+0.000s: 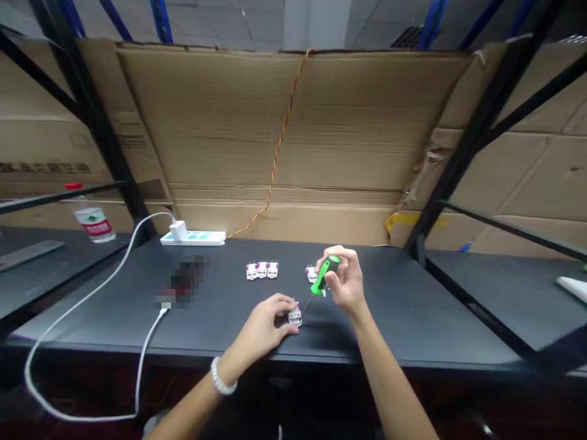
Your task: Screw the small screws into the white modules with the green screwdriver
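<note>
My left hand [271, 324] pinches a small white-and-purple module [295, 315] between thumb and fingers on the dark tabletop. In my right hand [345, 282] is a screwdriver [323, 275] with a green and black handle, its thin shaft slanting down to the left. The tip is at the right side of the module; whether it touches a screw is too small to tell. Behind the screwdriver lies another white-and-purple module [311, 274], partly covered by my right hand. Three similar modules [262, 270] stand side by side in a row farther left.
A white power strip [195, 238] with a plugged-in charger [178, 230] lies at the back. Its white cable [87, 302] loops along the left to a blurred-out object [186, 281]. A water bottle [95, 220] stands far left. Black shelf posts [452, 165] flank the tabletop [389, 305]; cardboard [348, 134] lines the back.
</note>
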`<state>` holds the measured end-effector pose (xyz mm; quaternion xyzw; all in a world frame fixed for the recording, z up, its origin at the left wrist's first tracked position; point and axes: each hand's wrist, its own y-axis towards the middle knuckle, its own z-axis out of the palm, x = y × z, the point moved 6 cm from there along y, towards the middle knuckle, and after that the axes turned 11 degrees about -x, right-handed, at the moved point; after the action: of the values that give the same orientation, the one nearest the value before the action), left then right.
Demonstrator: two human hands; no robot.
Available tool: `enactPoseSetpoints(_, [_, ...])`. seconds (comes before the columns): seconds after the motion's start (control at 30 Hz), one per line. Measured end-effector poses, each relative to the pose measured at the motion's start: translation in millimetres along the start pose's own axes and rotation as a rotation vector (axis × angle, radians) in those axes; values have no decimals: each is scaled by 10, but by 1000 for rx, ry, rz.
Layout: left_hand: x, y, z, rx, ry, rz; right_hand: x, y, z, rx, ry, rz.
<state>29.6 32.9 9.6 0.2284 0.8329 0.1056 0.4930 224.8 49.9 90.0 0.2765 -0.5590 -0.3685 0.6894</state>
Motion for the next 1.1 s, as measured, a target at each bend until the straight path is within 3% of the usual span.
enactPoseSetpoints(0.1, [-19,3,-2,-1,-1,5,-3,-37,40,86,0,71])
enactPoseSetpoints(0.23, [-30,0,-6,2,12,0,-13,-42,35,56,28,153])
enactPoseSetpoints(0.43, [-21,-4,-3,-2,12,-16,-57,-19,-13,-65,-86,37])
enactPoseSetpoints(0.53, [-34,-2,-7,-4,19,-4,-58,-36,4,-5,-65,63])
enactPoseSetpoints(0.73, [-33,8,-9,8,20,-17,-61,-62,41,144,104,245])
enactPoseSetpoints(0.93, [-40,0,-10,3,20,7,-38,12,-16,0,24,116])
enactPoseSetpoints(1.1, [-38,-5,-8,6,26,-3,-14,-51,56,157,82,198])
